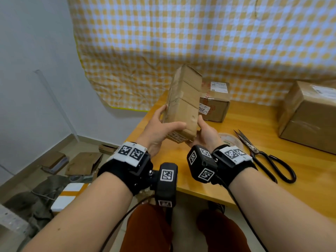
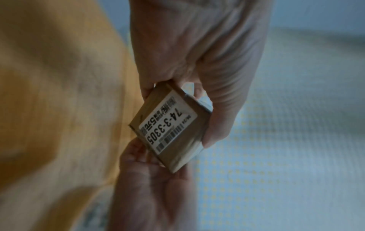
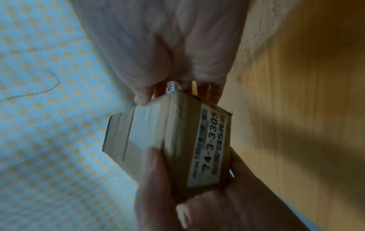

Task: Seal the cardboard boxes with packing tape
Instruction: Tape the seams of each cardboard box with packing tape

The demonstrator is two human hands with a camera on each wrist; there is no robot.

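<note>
a: checked yellow cloth (image 1: 200, 33) behind, wooden worktop (image 1: 227, 160) below. left side?

b: left hand (image 1: 160, 131) curled round the slim cardboard box (image 1: 183, 104), held upright above the worktop's near corner.

a: and right of that?

b: right hand (image 1: 205, 133) grips its other side. label reads 74-3-3305. tape roll (image 1: 231, 140) just beyond, scissors (image 1: 263, 155) beside it, large box (image 1: 309, 115) far right.

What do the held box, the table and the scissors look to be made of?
Held box: brown corrugated cardboard, creased and dented, matte. Table: wood or wood veneer, visible grain, light sheen. Scissors: dark metal blades; glossy black handle loops, possibly coated.
</note>
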